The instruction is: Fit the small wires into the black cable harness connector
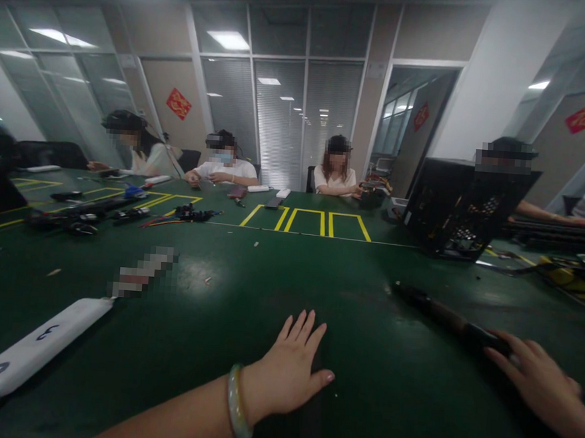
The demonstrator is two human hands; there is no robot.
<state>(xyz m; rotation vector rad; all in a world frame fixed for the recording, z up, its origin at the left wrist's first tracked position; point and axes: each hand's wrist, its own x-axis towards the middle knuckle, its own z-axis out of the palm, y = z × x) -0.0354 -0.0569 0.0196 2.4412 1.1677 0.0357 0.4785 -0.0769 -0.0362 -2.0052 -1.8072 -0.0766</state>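
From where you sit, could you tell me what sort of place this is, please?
Probably an office turned electronics workshop: a long green table marked with yellow tape boxes, an opened computer case, and glass partition walls. The right hand touches a dark tool.

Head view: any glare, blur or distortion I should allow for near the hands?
Head view: ceiling lights glare softly on the green table; edges bow, wide-angle; left hand sharp, flat; right hand on the dark tool, dim, slightly soft.
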